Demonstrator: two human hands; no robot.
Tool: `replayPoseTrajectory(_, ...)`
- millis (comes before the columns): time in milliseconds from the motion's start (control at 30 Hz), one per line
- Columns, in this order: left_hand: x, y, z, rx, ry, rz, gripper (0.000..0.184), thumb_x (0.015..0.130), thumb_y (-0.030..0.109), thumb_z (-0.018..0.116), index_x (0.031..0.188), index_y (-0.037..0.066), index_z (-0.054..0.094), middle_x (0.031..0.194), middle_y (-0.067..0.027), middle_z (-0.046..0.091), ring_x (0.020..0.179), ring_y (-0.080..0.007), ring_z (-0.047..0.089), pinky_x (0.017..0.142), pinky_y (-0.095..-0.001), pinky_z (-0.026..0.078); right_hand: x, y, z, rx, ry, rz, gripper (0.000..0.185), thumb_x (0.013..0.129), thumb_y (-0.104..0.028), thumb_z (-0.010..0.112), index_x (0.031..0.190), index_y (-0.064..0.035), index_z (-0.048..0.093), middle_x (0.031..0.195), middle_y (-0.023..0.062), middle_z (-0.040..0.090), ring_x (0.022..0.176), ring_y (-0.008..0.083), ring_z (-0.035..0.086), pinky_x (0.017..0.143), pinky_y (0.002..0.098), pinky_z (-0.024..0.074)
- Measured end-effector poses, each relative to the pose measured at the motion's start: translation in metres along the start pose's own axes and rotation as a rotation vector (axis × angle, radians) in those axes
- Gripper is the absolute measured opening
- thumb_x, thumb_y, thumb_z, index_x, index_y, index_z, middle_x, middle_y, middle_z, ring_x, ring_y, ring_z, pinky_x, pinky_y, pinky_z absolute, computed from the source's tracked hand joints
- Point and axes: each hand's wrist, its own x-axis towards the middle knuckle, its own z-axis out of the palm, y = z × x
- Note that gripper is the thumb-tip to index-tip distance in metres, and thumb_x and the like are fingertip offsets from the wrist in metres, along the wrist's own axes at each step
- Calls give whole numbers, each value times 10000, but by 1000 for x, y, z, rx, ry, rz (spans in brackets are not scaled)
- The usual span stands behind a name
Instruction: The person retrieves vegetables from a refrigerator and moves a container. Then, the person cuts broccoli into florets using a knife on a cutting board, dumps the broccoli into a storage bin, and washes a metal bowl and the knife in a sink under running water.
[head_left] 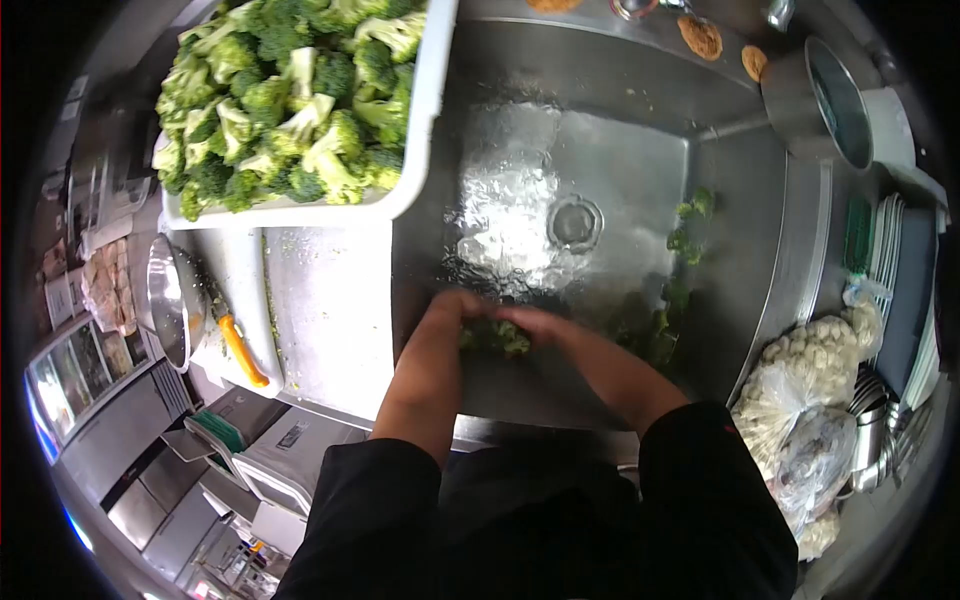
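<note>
My left hand [462, 303] and my right hand [528, 321] are low in the near part of a metal sink [740, 240], fingertips almost meeting. Both curl around a small cluster of broccoli florets [512, 338], which shows on the near side of my fingers. Parts of the fingers are hidden. Loose broccoli pieces [686, 240] lie in the sink along its right side. Rippling water [505, 200] covers the bottom around the round drain [575, 223]. At the upper left, a white tub [425, 110] is heaped with cut broccoli [300, 110].
A white cutting board [330, 310] lies left of the sink. On that side are an orange-handled knife [242, 352] and a metal bowl [172, 300]. A metal pot [815, 105] stands at the upper right. Bags of pale pieces [800, 385] sit on the right.
</note>
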Motion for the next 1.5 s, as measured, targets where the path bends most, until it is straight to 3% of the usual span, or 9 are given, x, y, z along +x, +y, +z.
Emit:
replayPoseTrajectory(433, -238, 77, 9, -245, 357, 521, 673, 918, 545, 530, 1298, -10, 536, 1061, -220, 673, 709, -280, 705, 459, -374, 553, -165, -40, 103, 346, 226, -777, 235, 924, -339, 554, 1085, -176, 603, 886, 15, 666, 692, 151, 658, 431, 295, 468)
replayPoseTrajectory(667, -491, 76, -22, -27, 1355, 827, 682, 886, 579, 544, 1295, 34, 567, 1095, -273, 664, 1026, -389, 658, 920, -425, 500, -333, -188, 273, -176, 454, -1515, 403, 937, -202, 544, 1319, -92, 479, 933, 82, 640, 661, 161, 649, 422, 300, 492)
replayPoseTrajectory(733, -521, 62, -63, 52, 1597, 673, 646, 888, 579, 535, 1257, 54, 608, 1128, -244, 663, 1069, -382, 640, 913, -425, 505, -314, -252, 279, -629, 834, -1741, 425, 924, -304, 613, 1278, -72, 574, 1149, 143, 633, 1041, 273, 634, 824, 381, 538)
replayPoseTrajectory(833, -485, 25, -146, 355, 1992, 385, 586, 943, 554, 451, 1306, 117, 590, 1310, -159, 595, 1241, -325, 543, 1028, -455, 426, -257, -297, 285, -1260, 1481, -1637, 577, 953, -470, 512, 1412, -122, 473, 1475, 163, 404, 1336, 361, 411, 1116, 524, 293)
replayPoseTrajectory(1033, -438, -15, -189, 394, 2053, 421, 567, 983, 531, 352, 1434, 205, 462, 1461, -63, 482, 1381, -291, 398, 1170, -528, 187, -241, -307, 289, -1277, 1418, -1673, 679, 946, -475, 526, 1491, -116, 336, 1552, 177, 268, 1429, 361, 257, 1163, 538, 179)
replayPoseTrajectory(1167, -452, -16, -155, 162, 2050, 813, 575, 978, 519, 401, 1421, 162, 481, 1481, -134, 443, 1388, -322, 380, 1158, -555, 197, -236, -276, 282, -1108, 1309, -1936, 714, 904, -487, 580, 1477, -119, 367, 1550, 178, 276, 1419, 369, 276, 1156, 546, 197)
replayPoseTrajectory(1367, -402, 4, -130, 445, 2116, 693, 673, 938, 616, 446, 1404, 135, 507, 1508, -136, 408, 1409, -332, 346, 1161, -551, 198, -254, -261, 261, -1428, 1439, -1658, 697, 874, -424, 654, 1469, -157, 409, 1558, 138, 308, 1413, 369, 317, 1138, 514, 275)
replayPoseTrajectory(1433, -414, 0, -138, 388, 2061, 711, 683, 923, 615, 486, 1396, 122, 517, 1502, -160, 408, 1412, -328, 342, 1163, -548, 187, -276, -270, 239, -1192, 862, -1879, 623, 893, -388, 656, 1427, -129, 467, 1517, 145, 385, 1366, 350, 403, 1106, 428, 357)
replayPoseTrajectory(1500, -420, 11, -132, 208, 2093, 935, 664, 909, 570, 562, 1377, 99, 532, 1481, -201, 422, 1394, -339, 372, 1150, -503, 244, -318, -249, 191, -1180, 895, -1782, 499, 906, -382, 650, 1339, -146, 573, 1444, 130, 489, 1312, 317, 482, 1068, 383, 404)
